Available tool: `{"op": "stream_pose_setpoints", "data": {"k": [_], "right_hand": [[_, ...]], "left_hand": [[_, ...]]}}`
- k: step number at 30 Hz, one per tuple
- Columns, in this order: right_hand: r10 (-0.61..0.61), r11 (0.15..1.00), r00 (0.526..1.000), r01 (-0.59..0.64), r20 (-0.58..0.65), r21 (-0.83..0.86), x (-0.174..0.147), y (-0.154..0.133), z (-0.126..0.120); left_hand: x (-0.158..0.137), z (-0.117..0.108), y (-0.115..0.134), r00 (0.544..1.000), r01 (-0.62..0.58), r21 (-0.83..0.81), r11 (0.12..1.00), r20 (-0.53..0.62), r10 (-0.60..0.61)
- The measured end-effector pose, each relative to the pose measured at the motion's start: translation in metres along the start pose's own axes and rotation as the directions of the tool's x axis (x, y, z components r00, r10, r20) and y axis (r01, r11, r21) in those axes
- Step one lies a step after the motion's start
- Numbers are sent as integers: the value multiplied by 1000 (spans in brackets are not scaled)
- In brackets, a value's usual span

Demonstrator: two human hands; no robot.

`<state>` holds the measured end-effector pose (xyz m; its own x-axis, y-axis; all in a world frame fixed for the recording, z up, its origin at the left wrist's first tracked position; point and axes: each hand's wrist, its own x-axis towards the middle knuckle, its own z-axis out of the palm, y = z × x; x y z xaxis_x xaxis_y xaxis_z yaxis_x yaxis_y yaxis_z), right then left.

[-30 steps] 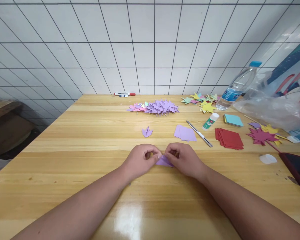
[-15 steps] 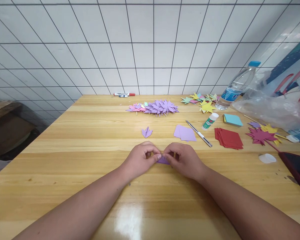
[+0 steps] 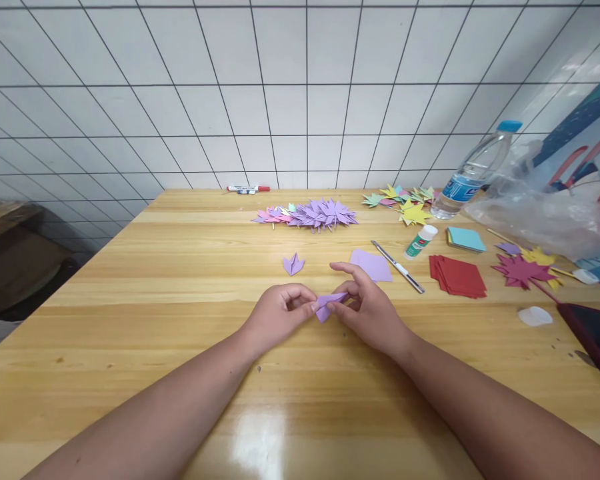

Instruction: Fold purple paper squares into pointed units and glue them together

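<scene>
Between my two hands sits a small folded purple paper (image 3: 329, 305), just above the wooden surface (image 3: 130, 280). My left hand (image 3: 279, 313) pinches one end of it with thumb and finger. My right hand (image 3: 367, 303) pinches the other end, and its pointer finger sticks out over the top. Both hands are close together, with only the little paper between them.

Just past my left hand lies one small purple folded piece (image 3: 293, 264) that looks like a tulip. Just past my right hand lies a flat stack of purple paper squares (image 3: 373, 265). Beside the squares lies a thin craft knife (image 3: 398, 267), and beside that a glue stick (image 3: 421, 241) lies tilted. Next come a pile of red paper squares (image 3: 457, 276) and a small pile of blue squares (image 3: 466, 239).

Farther back is a big heap of purple paper leaves (image 3: 313, 214). To its right is a heap of yellow and green paper leaves (image 3: 405, 202). A clear water bottle (image 3: 475, 171) with a blue cap leans by a crinkly plastic bag (image 3: 540, 213). A dark red paper leaf (image 3: 523, 272) lies at the right, with yellow bits near it. A red and white marker pen (image 3: 249, 189) lies at the back edge, by the white tiled wall (image 3: 230, 87).
</scene>
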<state>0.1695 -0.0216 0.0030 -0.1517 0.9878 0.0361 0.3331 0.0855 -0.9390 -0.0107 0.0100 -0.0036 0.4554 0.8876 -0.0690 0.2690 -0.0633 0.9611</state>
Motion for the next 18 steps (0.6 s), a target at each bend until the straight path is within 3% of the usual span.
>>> {"op": "stream_pose_setpoints", "data": {"k": [11, 14, 16, 18], "right_hand": [[-63, 997, 997, 64, 35, -31, -1, 1, -1], [-168, 981, 984, 161, -57, -110, -3, 1, -2], [-290, 937, 950, 256, -120, -236, -5, 0, -4], [-408, 852, 911, 354, -65, -387, -7, -1, -6]], "left_hand": [[-1, 1, -4, 997, 2, 126, 992, 76, -12], [0, -2, -2, 999, 12, 32, 999, 52, -13], [1, -5, 0, 1000, 18, -77, 997, 23, -16], [1, -9, 2, 1000, 27, -178, 984, -3, -28]]}}
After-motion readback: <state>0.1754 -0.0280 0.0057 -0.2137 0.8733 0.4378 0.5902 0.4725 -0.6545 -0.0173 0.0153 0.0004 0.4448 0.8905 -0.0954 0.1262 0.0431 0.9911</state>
